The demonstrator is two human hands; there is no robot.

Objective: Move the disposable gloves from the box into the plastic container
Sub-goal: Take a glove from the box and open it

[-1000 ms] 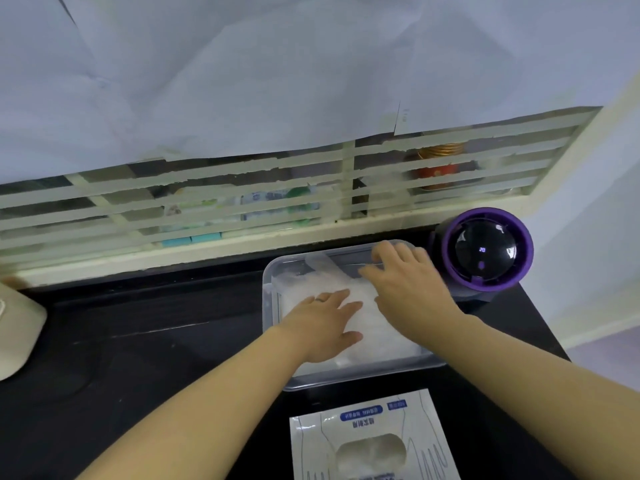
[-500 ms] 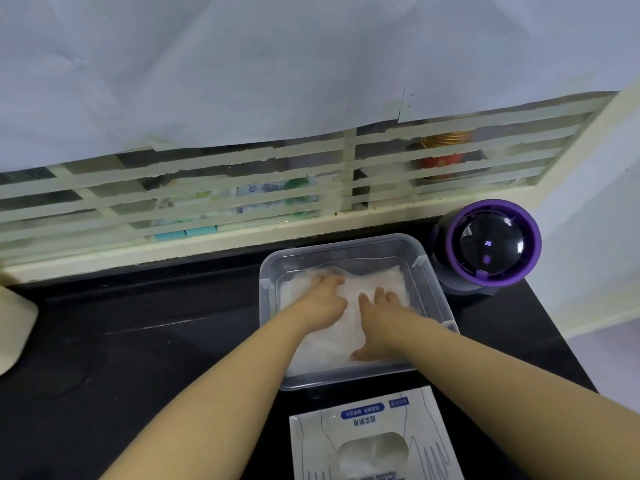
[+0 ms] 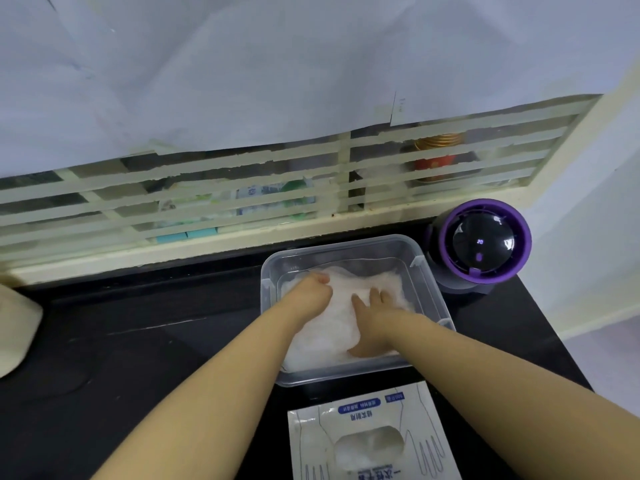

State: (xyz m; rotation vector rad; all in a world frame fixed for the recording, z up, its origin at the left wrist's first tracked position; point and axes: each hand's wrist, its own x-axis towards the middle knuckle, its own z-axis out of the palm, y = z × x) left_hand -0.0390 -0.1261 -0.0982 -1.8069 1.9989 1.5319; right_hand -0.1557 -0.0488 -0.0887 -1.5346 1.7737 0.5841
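Observation:
A clear plastic container (image 3: 431, 292) stands on the black counter and holds a white pile of disposable gloves (image 3: 329, 330). My left hand (image 3: 306, 294) is inside it at the far left, its fingers curled into the pile. Flat on the gloves at the near right lies my right hand (image 3: 372, 323), fingers straight and pressing down. The glove box (image 3: 370, 438) lies flat in front of the container, with more white gloves showing through its oval opening.
A round purple and black device (image 3: 483, 244) stands just right of the container. A cream object (image 3: 17, 330) sits at the counter's left edge. A taped window sill runs behind, and the counter ends at the right near a white wall.
My right hand came back from the container's far rim onto the near right of the pile. My left hand slid to the far left and its fingers curled.

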